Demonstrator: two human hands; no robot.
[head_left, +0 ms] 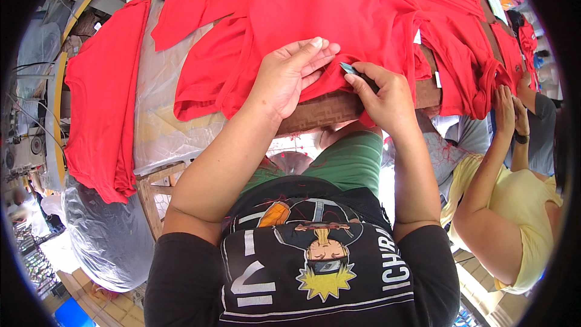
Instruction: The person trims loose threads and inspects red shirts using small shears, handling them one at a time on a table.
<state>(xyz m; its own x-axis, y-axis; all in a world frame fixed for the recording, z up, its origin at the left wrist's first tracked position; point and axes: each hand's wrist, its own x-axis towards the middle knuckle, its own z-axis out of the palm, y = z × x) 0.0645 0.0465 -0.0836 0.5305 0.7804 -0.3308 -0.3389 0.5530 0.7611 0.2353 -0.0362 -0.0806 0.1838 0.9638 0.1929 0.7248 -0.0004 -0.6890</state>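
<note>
A red garment point(321, 12) lies spread over the table in front of me, its near hem bunched toward the edge. My left hand point(296, 69) hovers over that hem, palm turned inward, thumb against the curled fingers. Whatever it may pinch is too fine to make out. Thread snips point(349, 69) with a pale teal pointed tip stick out of my right hand point(382, 94). Its thumb and fingers are closed round their dark handle, most of which is hidden. The tip points left toward my left hand, just above the red cloth.
A folded red stack point(103, 97) hangs over the table's left side beside clear plastic sheeting point(169, 103). More red garments point(463, 54) lie to the right. At the right, a person in yellow point(505, 218) has hands by the red cloth. A plastic-wrapped bundle point(109, 236) stands lower left.
</note>
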